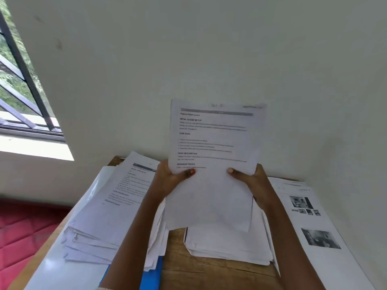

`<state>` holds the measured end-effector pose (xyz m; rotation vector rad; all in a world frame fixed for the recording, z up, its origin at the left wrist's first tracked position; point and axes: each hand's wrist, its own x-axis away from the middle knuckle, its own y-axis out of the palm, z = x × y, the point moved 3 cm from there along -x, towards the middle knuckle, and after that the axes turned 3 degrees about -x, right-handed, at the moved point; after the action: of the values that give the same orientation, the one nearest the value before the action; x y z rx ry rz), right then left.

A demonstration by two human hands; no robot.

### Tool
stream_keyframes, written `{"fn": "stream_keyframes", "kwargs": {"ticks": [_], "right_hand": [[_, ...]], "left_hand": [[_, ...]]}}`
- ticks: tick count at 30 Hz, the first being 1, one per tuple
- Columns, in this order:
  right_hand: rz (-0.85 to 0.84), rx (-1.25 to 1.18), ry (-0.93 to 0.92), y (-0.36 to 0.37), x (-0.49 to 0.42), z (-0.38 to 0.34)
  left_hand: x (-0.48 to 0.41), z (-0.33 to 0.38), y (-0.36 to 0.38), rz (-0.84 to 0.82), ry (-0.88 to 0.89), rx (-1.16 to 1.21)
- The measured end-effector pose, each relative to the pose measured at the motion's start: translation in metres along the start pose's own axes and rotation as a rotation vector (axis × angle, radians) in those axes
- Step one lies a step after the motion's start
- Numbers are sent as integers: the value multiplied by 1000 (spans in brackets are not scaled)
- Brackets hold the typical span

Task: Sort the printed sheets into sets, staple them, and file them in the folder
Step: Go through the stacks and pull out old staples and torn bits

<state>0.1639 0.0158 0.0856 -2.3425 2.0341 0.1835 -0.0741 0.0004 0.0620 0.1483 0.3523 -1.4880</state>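
Held sheets (215, 143) upright at frame centre. Headings read "INITIAL SCENE SETUP", "TASK GOAL", "TASK DESCRIPTION", "REQUIRED PROPS"; body text blurred. Left hand (169, 181) and right hand (249, 178) each pinch 1 side edge, thumbs in front. Below them: flat stack (228, 245) on wooden table (209, 273). Left of frame: fanned pile (109, 206) overlapping blue folder (155, 268). Right: photo sheet (310, 216).

The small print on the held sheets (213, 143) is too blurry to read. The blue folder (152, 277) is mostly hidden under the paper pile (100, 216) and cut off at the bottom.
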Motion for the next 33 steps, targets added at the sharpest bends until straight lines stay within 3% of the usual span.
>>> {"fn": "stream_keyframes", "kwargs": {"ticks": [5, 7, 9, 11, 13, 16, 22, 33], "right_hand": [[-108, -245, 342, 65, 3, 17], [-56, -263, 459, 90, 3, 38], [30, -107, 536, 114, 5, 60], [12, 105, 581, 136, 7, 79], [-9, 309, 572, 154, 8, 90], [28, 410, 518, 174, 9, 90], [146, 420, 489, 185, 4, 93], [190, 271, 614, 179, -5, 111]], "left_hand": [[15, -9, -79, 17, -133, 0], [23, -17, -117, 42, -199, -24], [31, -27, -157, 73, -296, -51], [38, -36, -193, 123, -364, -56], [44, -45, -222, 168, -429, -59], [53, -61, -250, 201, -531, -8], [51, -95, -263, 160, -660, 38], [29, -98, -237, 11, -628, 122]]}}
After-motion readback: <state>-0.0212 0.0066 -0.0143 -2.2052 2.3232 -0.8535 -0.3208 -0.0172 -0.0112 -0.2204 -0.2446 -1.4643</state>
